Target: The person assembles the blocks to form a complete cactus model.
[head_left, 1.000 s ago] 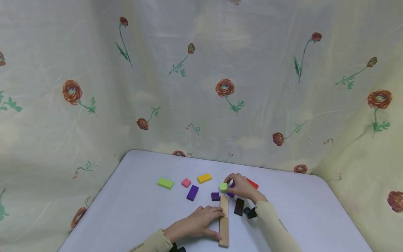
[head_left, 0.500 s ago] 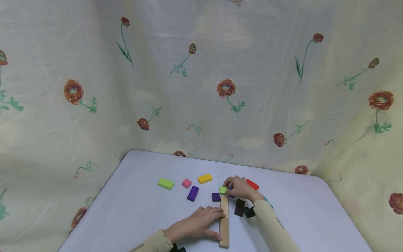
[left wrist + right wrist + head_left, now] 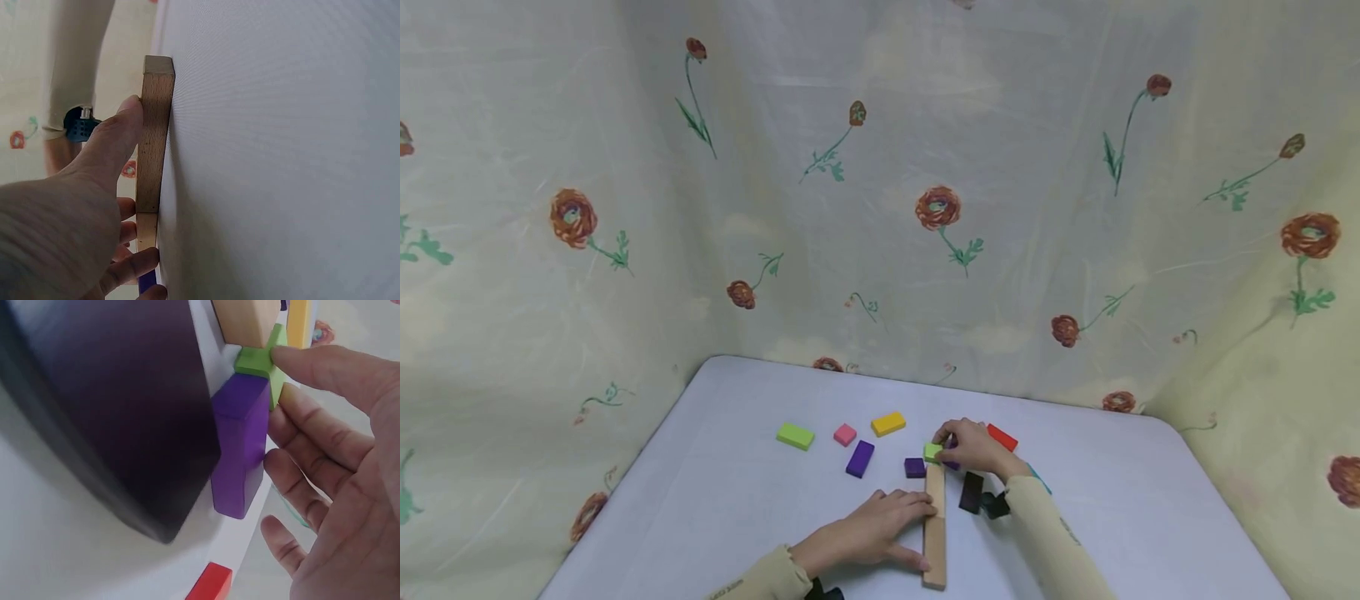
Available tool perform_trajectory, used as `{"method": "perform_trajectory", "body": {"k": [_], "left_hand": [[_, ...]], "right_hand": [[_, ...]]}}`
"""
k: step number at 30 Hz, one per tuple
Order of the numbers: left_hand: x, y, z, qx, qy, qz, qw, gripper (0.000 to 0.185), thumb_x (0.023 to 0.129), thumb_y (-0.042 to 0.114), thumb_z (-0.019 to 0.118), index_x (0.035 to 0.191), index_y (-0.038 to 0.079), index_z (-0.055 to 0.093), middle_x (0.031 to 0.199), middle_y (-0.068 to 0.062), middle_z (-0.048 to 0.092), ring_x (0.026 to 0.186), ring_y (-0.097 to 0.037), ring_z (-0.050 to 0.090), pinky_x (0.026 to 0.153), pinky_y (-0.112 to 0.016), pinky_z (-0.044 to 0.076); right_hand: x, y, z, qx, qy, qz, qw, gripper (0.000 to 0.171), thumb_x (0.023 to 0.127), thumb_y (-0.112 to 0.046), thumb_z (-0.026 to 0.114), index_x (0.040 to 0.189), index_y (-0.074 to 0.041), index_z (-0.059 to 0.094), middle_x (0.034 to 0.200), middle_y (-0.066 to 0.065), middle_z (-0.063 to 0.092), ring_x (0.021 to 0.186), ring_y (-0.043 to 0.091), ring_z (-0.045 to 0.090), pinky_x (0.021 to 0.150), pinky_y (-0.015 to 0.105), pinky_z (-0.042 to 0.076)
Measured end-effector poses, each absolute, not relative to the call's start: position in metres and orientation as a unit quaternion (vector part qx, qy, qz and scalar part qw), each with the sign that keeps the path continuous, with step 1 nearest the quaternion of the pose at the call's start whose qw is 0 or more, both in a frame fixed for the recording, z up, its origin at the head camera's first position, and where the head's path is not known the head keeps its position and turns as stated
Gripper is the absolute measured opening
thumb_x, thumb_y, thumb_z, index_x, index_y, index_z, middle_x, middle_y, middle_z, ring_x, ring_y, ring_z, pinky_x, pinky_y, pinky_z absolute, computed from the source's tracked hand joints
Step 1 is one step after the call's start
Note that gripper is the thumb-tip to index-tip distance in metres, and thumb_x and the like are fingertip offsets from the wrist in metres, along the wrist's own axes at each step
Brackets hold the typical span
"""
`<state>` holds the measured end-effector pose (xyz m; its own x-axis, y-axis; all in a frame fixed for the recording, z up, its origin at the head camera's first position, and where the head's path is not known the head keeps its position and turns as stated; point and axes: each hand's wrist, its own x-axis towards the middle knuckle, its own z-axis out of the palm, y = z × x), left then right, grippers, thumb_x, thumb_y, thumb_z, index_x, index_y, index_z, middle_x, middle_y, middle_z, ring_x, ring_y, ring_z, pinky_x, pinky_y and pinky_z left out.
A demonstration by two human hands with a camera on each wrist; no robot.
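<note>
Floral cloth is hung behind and beside a pale surface (image 3: pixel 715 492) on which small blocks are scattered. Near the front edge a long wooden bar (image 3: pixel 934 525) is laid flat, its long axis running away from the person toward the cloth, one end close to the body and the far end pointing at a small green cube (image 3: pixel 932 452). The cube is set right at that far end, apparently touching it, though the contact is partly hidden by fingers. The cube is pinched by the right hand (image 3: pixel 973 446), thumb and forefinger curled round it. The left hand (image 3: pixel 868 533) is laid along the bar's left side, fingers straight and pressed against the wood, thumb against its near half.

Just beside the cube a purple block (image 3: pixel 240 440) is stood under the right hand, and a small purple square (image 3: pixel 914 467) lies left of the bar's far end. A dark block (image 3: pixel 971 492) lies right of the bar. Farther off are a red block (image 3: pixel 1002 437), a yellow block (image 3: pixel 888 423), a pink block (image 3: pixel 845 434), a long purple block (image 3: pixel 860 458) and a lime block (image 3: pixel 794 436).
</note>
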<state>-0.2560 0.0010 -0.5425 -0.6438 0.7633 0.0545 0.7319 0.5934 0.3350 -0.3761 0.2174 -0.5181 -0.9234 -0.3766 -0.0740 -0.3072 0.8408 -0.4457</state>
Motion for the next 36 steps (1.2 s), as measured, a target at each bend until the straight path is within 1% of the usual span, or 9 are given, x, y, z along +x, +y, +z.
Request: {"method": "perform_trajectory", "body": {"k": [5,9,13,20,27,31,36], "left_hand": [[-0.256,0.001,-0.544,0.420,0.892,0.161,0.042,0.076,0.072,0.072,0.046,0.134,0.028,0.041,0.141,0.008,0.035,0.124,-0.013,0.038,0.088,-0.040,0.038],[-0.257,0.001,-0.543,0.419,0.893,0.160,0.041,0.076,0.073,0.072,0.045,0.134,0.027,0.041,0.141,0.008,0.036,0.124,-0.013,0.038,0.088,-0.039,0.038],[-0.257,0.001,-0.543,0.418,0.893,0.161,0.045,0.077,0.072,0.073,0.045,0.134,0.028,0.041,0.141,0.008,0.036,0.124,-0.013,0.038,0.087,-0.040,0.038],[-0.257,0.001,-0.541,0.416,0.893,0.165,0.053,0.077,0.072,0.073,0.044,0.134,0.028,0.041,0.141,0.008,0.035,0.124,-0.013,0.038,0.088,-0.041,0.038],[-0.256,0.001,-0.543,0.417,0.891,0.169,0.056,0.077,0.072,0.072,0.045,0.135,0.028,0.040,0.141,0.008,0.035,0.124,-0.013,0.038,0.088,-0.042,0.038],[-0.256,0.001,-0.543,0.418,0.890,0.171,0.057,0.076,0.072,0.072,0.045,0.134,0.028,0.040,0.141,0.008,0.035,0.125,-0.013,0.037,0.088,-0.042,0.038],[-0.256,0.001,-0.543,0.419,0.890,0.172,0.057,0.076,0.073,0.072,0.044,0.134,0.029,0.040,0.141,0.009,0.035,0.125,-0.013,0.037,0.089,-0.043,0.038]], "right_hand": [[-0.373,0.220,-0.515,-0.193,0.955,-0.212,0.079,0.018,0.075,-0.029,0.073,0.090,-0.022,0.066,0.077,-0.013,0.060,0.072,0.011,0.050,0.080,0.043,0.029],[-0.368,0.219,-0.512,-0.198,0.957,-0.202,0.071,0.017,0.075,-0.030,0.073,0.088,-0.023,0.067,0.080,-0.010,0.060,0.078,0.013,0.045,0.079,0.041,0.027],[-0.364,0.219,-0.510,-0.194,0.958,-0.199,0.069,0.017,0.073,-0.032,0.074,0.087,-0.024,0.066,0.079,-0.009,0.057,0.081,0.014,0.040,0.076,0.038,0.025],[-0.362,0.218,-0.509,-0.200,0.956,-0.204,0.067,0.015,0.074,-0.029,0.074,0.086,-0.023,0.067,0.076,-0.011,0.057,0.081,0.015,0.041,0.078,0.041,0.025],[-0.364,0.220,-0.513,-0.204,0.955,-0.206,0.068,0.013,0.076,-0.029,0.072,0.086,-0.025,0.066,0.076,-0.013,0.058,0.081,0.014,0.043,0.079,0.041,0.026],[-0.363,0.220,-0.515,-0.203,0.953,-0.217,0.062,0.016,0.075,-0.028,0.072,0.089,-0.023,0.065,0.079,-0.011,0.059,0.083,0.016,0.045,0.079,0.042,0.026],[-0.358,0.221,-0.513,-0.190,0.954,-0.228,0.036,0.025,0.077,-0.028,0.070,0.098,-0.018,0.061,0.090,-0.006,0.058,0.087,0.017,0.048,0.080,0.039,0.028]]}}
